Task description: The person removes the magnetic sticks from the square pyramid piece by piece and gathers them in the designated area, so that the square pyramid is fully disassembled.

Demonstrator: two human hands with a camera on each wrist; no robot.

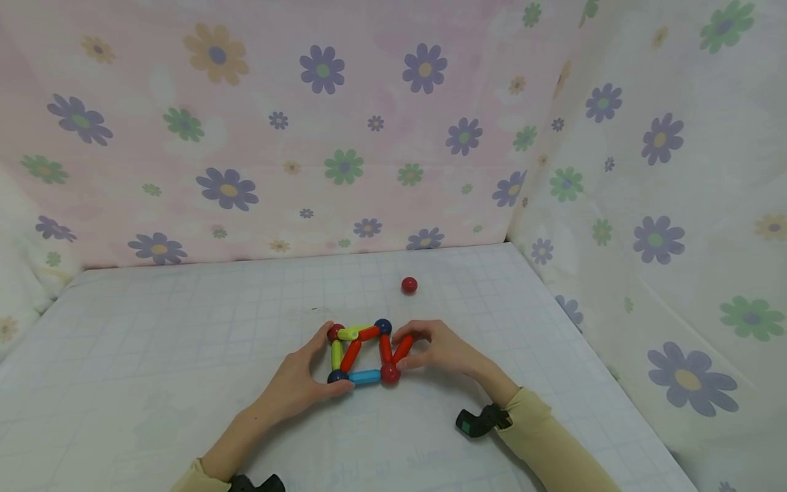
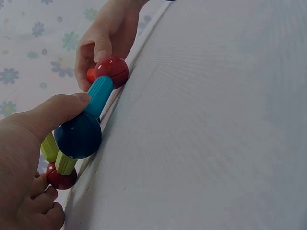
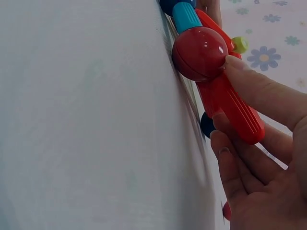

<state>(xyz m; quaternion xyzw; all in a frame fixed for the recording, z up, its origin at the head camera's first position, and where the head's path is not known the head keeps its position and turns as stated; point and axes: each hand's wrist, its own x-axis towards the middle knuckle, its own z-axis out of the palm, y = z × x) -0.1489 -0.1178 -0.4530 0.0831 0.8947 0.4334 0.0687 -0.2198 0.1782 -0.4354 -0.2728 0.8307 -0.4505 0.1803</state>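
Note:
On the table lies a frame of magnetic building sticks and balls. Its near side is a blue stick (image 1: 365, 377) between a dark blue ball (image 1: 337, 377) and a red ball (image 1: 390, 373). Yellow-green and red sticks make the other sides, with a second dark blue ball (image 1: 382, 326) at the far corner. My left hand (image 1: 292, 386) grips the frame's left side, thumb by the near dark blue ball and fingers at the far-left red ball (image 1: 335, 332). With thumb and fingers my right hand (image 1: 444, 350) holds a red stick (image 3: 242, 112) slanting up from the near-right red ball.
A loose red ball (image 1: 408, 285) lies on the table beyond the frame. Flower-print cloth (image 1: 270, 150) hangs along the back and right side of the white-covered table (image 1: 154, 328). Black wrist cameras (image 1: 479, 420) sit below both hands.

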